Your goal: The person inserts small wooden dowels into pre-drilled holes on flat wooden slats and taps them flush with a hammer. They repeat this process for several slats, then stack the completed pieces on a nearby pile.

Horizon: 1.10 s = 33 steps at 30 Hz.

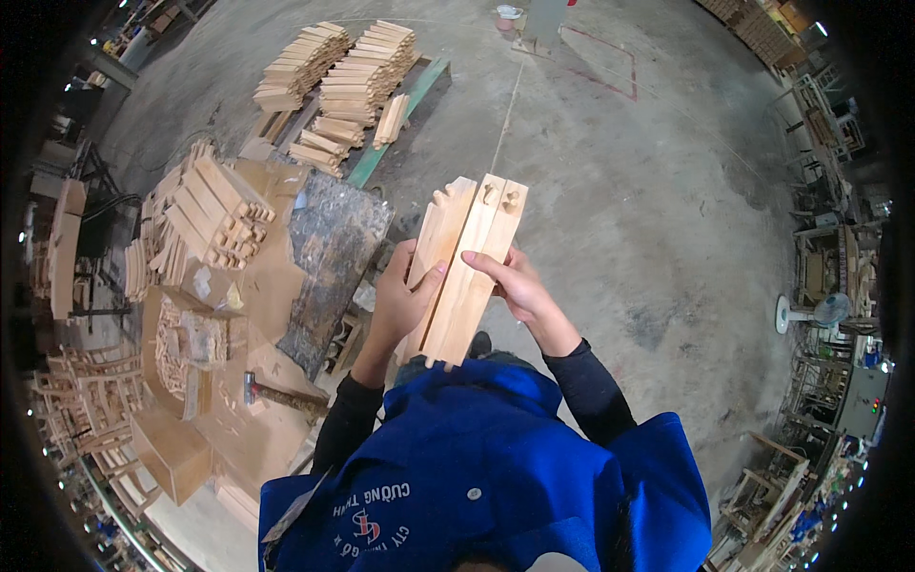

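I see two pale wooden bars (464,272) held together side by side, out in front of the chest and above the grey concrete floor (648,191). They are long, flat, light-coloured pieces with a plain grain, tilted so their far ends lean up and to the right. The far end of the left piece is cut into a notched, stepped profile. The right piece shows two short round dowels (500,196) sticking out of its far end. The near ends stop just above the blue jacket (477,458), and one has a small peg or tenon jutting down.

My left hand (400,300) wraps the left edge of the pair from the side, fingers curled over the top face and thumb lying along it, so it is grasping the bars. My right hand (519,284) comes in from the right, fingers hooked over the top face of the right piece and palm against its edge, also gripping the bars. Both forearms in dark sleeves rise from the lower edge and angle inward toward the wood.

To the left stands a cluttered workbench (276,419) with a hammer (276,393) lying on it near my left elbow, and stacks of similar parts (214,219) beyond. Farther off on the floor sits a pile of cut timber (343,81).
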Available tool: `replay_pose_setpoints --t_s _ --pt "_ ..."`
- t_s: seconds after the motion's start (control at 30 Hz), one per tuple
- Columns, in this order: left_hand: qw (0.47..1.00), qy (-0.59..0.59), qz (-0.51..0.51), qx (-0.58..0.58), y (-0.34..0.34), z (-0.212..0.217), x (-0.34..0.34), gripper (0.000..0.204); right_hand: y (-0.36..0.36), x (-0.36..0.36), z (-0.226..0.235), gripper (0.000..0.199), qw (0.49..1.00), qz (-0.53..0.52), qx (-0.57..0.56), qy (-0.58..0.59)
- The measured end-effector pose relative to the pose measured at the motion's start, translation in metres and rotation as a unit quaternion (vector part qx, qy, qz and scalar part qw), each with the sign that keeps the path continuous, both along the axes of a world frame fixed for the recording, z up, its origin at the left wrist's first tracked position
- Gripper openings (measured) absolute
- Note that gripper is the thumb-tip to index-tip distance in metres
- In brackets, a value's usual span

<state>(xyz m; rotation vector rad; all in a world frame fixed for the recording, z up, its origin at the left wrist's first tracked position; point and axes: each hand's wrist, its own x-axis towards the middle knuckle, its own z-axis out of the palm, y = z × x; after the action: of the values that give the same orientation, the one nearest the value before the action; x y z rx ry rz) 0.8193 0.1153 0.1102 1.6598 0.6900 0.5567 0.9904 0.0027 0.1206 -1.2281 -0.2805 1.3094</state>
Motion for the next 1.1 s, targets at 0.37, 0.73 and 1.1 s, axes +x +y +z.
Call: replay_pose_setpoints --t_s 0.37,0.73,1.1 --pt "0.972 0.165 0.061 0.152 0.065 0.026 0.025 0.056 0.093 0.026 0.009 0.063 0.991 0.088 -0.051 0.092" --pt "0.935 0.313 0.102 0.128 0.124 -0.006 0.096 0.087 0.184 0.075 -0.041 0.071 0.953 0.154 -0.05 0.254" --pt "0.939 0.287 0.175 -0.072 0.261 -0.078 0.346 0.087 0.313 0.33 -0.172 0.081 0.94 0.206 -0.08 0.26"
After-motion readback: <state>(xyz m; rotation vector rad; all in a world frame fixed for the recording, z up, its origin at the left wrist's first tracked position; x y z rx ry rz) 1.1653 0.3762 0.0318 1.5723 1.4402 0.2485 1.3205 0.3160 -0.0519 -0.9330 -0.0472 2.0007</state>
